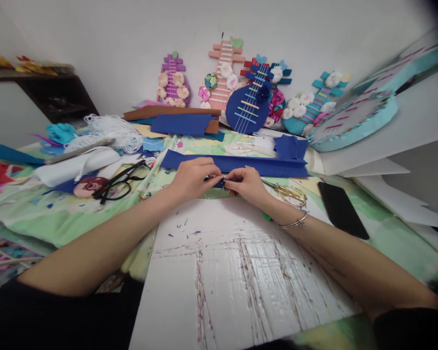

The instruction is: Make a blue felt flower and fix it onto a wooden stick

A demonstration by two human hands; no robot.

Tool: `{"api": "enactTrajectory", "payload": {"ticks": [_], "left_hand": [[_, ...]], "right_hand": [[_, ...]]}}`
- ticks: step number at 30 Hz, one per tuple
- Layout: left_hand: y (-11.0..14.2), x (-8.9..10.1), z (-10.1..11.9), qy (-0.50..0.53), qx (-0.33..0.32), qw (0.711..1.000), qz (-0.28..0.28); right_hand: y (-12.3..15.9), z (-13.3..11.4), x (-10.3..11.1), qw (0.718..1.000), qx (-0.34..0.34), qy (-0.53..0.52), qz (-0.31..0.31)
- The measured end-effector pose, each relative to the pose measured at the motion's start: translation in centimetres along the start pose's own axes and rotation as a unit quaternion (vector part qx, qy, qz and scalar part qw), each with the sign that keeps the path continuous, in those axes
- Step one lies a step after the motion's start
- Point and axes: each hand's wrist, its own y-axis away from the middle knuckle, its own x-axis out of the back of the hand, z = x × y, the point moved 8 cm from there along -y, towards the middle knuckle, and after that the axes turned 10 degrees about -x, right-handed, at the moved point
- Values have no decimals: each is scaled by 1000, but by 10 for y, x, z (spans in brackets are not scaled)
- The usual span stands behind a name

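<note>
My left hand (195,178) and my right hand (245,183) meet in the middle, fingertips almost touching. Between them is a small dark blue piece (216,182), probably paper, pinched from both sides and mostly hidden by the fingers. Just behind the hands lies a long folded blue strip (277,166). Gold-handled scissors (292,194) rest right of my right wrist, their blades pointing towards the hand. Under my forearms is a white board (219,272) with scored lines and tiny blue scraps on it.
Black glasses (122,183), a tangle of white string (107,132) and paper scraps lie left. A black phone (343,210) is at right. Decorated lute shapes, including a blue lute (247,108), lean on the wall. Stacked blue and brown sheets (180,124) sit before them.
</note>
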Motion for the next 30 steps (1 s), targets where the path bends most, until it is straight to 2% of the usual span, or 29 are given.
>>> {"api": "enactTrajectory", "payload": {"ticks": [3, 8, 11, 13, 15, 18, 22, 24, 26, 30], "left_hand": [[4, -8, 9, -34, -30, 999, -10], [8, -18, 12, -23, -40, 999, -17], [8, -18, 9, 24, -5, 1000, -13], [7, -18, 2, 100, 58, 993, -4], [8, -22, -6, 207, 139, 968, -1], [12, -37, -15, 347, 235, 907, -26], [19, -56, -23, 455, 283, 841, -71], [21, -60, -29, 482, 290, 825, -57], [23, -61, -35, 486, 293, 822, -43], [29, -65, -39, 500, 335, 796, -60]], "right_hand": [[-1, 1, -1, 999, -3, -38, -11], [-7, 7, 0, 984, -27, -174, -26], [-8, 11, 6, 968, -57, -244, -10], [-7, 10, 7, 957, -65, -281, -14], [-7, 9, 8, 947, -64, -315, -25], [-8, 10, 10, 937, -66, -342, -32], [-10, 12, 10, 938, -58, -338, -46], [-9, 11, 7, 939, -53, -332, -71], [-7, 9, 3, 940, -51, -323, -100], [-4, 5, 1, 939, -47, -321, -117]]}}
